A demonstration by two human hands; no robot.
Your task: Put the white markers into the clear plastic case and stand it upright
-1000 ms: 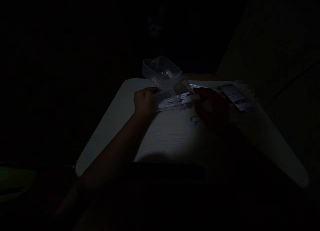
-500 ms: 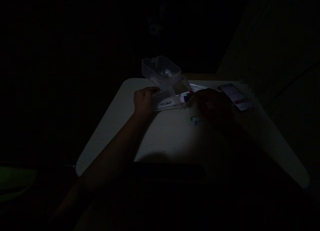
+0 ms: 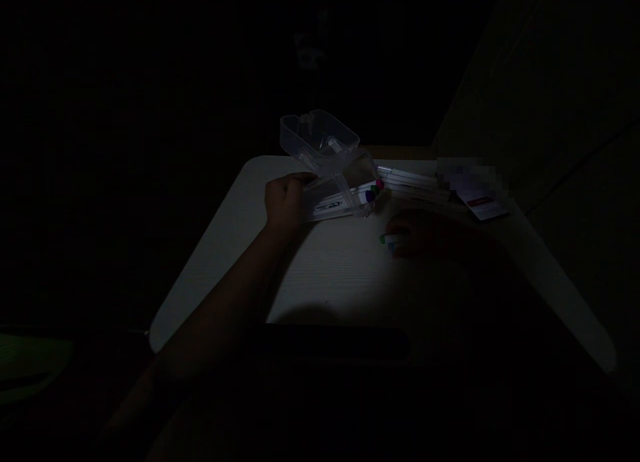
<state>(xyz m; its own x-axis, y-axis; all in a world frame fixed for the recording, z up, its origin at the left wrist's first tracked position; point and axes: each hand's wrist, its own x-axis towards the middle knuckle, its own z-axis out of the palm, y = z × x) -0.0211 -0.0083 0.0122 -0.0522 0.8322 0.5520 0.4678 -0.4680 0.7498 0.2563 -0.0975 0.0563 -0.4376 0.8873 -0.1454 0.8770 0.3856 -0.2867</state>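
Note:
The scene is very dark. My left hand grips the near end of a clear plastic marker case, whose lid stands open above the white table. Several white markers with coloured caps lie inside the case. My right hand rests low on the table, in shadow, its fingers closed around markers with green and blue caps.
More white markers lie in a row on the table behind my right hand. A phone sits at the far right, partly blurred. A dark strip runs along the table's near edge.
My right hand has left the case's open end and dropped toward me onto the green- and blue-capped markers. The left hand and case stayed put.

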